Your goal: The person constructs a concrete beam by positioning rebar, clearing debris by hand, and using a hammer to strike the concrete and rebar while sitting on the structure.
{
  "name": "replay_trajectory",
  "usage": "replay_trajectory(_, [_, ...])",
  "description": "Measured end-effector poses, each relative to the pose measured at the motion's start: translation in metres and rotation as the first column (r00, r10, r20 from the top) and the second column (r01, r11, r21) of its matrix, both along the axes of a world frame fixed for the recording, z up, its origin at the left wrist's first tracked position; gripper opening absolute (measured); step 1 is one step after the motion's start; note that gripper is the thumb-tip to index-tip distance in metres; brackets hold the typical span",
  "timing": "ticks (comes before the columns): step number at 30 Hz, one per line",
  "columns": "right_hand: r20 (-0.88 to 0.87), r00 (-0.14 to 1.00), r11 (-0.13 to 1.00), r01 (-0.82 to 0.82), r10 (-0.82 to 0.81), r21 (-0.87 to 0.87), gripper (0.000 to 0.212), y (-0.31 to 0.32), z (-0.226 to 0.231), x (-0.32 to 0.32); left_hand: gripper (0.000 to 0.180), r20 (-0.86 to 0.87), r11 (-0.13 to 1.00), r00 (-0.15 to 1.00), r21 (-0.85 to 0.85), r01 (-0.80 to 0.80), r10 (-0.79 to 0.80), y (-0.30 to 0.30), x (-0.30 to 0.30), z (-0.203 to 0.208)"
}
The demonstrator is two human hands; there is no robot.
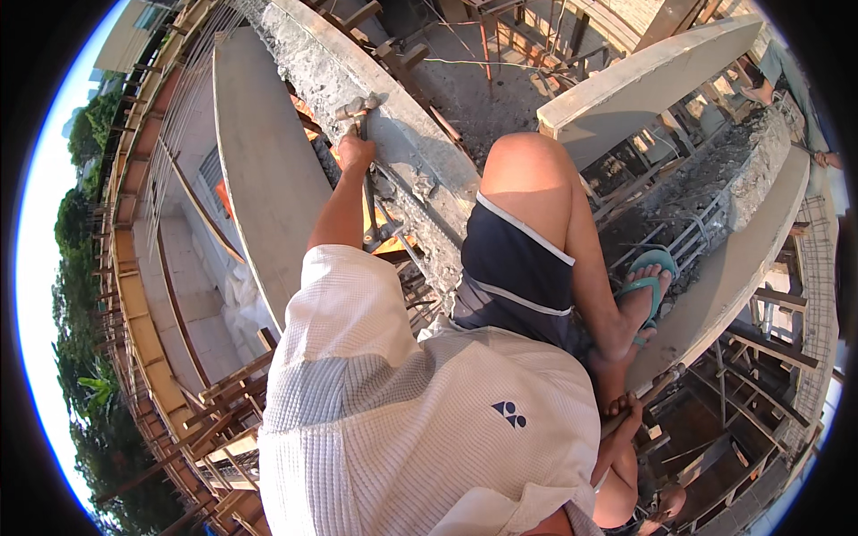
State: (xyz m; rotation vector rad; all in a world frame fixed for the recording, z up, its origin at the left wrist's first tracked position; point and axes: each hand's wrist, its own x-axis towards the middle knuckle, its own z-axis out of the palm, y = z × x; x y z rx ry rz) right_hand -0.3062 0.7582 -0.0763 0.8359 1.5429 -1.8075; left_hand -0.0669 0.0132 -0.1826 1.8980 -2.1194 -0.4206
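My left hand (356, 154) is closed around a hammer (359, 109), just below its metal head. The hammer head rests against or hovers over a rough, chipped concrete beam (407, 134); I cannot tell whether they touch. A dark rod-like piece (369, 201) lies below that hand, beside exposed steel bars (407, 201). At the lower right, my right hand (623, 413) is wrapped round a wooden bar (660, 384), close to my ankle. My sandalled foot (647, 290) stands by broken concrete and bare rebar (702, 228).
Curved concrete panels (268, 134) flank the beam, with another slab (652, 85) at upper right. Gaps open to lower levels among timber props (769, 344). Another person's hand (827, 160) shows at the right edge, and part of a person (661, 507) appears below. Scaffolding (134, 339) lines the left.
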Motion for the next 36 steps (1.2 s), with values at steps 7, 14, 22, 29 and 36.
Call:
replay_trajectory(7, [-0.089, 0.994, 0.988, -0.045, 0.058, 0.15, 0.022, -0.02, 0.028, 0.004, 0.064, -0.304, 1.0, 0.953, -0.022, 0.014, -0.02, 0.07, 0.024, -0.016])
replay_trajectory(14, [-0.353, 0.911, 0.904, -0.045, 0.212, 0.424, 0.047, -0.047, 0.051, -0.006, 0.064, -0.237, 0.998, 0.971, -0.059, -0.012, -0.002, 0.103, 0.067, -0.049])
replay_trajectory(22, [-0.434, 0.838, 0.877, -0.103, 0.331, 0.47, 0.045, -0.061, 0.061, -0.006, 0.057, -0.112, 0.966, 0.989, -0.25, 0.067, -0.097, 0.026, 0.097, -0.051])
replay_trajectory(29, [-0.544, 0.777, 0.91, -0.085, 0.316, 0.407, 0.044, -0.062, 0.069, 0.011, 0.041, 0.04, 0.923, 0.994, -0.368, 0.107, -0.099, 0.066, 0.041, -0.03])
replay_trajectory(36, [-0.862, 0.403, 0.911, 0.136, 0.308, 0.389, 0.034, -0.051, 0.095, 0.01, 0.043, 0.223, 0.486, 0.495, -0.099, 0.868, -0.84, 0.232, 0.003, 0.018])
